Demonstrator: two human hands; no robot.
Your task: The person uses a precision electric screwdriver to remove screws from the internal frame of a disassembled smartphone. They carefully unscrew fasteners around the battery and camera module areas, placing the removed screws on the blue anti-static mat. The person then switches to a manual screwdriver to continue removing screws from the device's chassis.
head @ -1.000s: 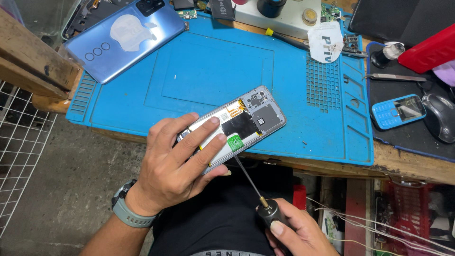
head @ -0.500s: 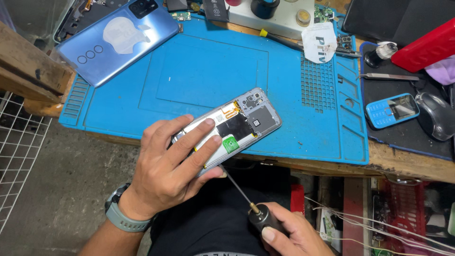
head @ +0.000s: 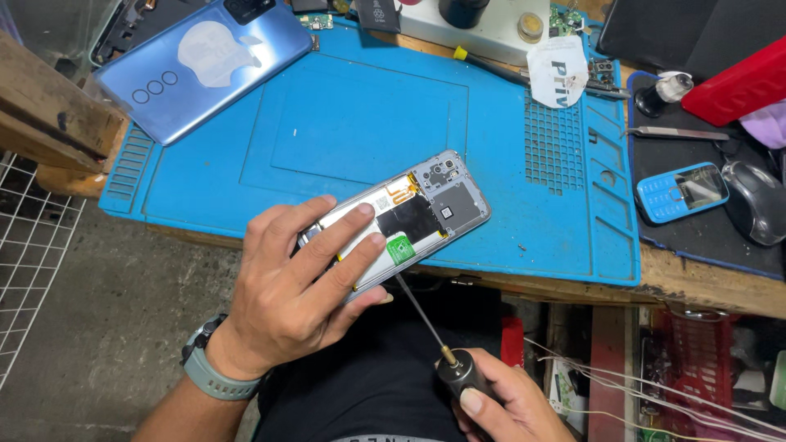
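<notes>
While as before, left hand (head: 295,303) grip around opened phone (head: 409,217), right hand (head: 499,405) on screwdriver (head: 434,340).

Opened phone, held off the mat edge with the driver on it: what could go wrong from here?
1. The opened phone is gripped only by the left hand, partly past the blue mat edge; a slip might drop it.
2. The screwdriver in the right hand meets the lower edge at a slant; it could skid onto the exposed parts.

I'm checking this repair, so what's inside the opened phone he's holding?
Inside the opened phone: a grey metal shield, black cover, orange ribbon cable and green tab. The left hand covers its lower half.
</notes>
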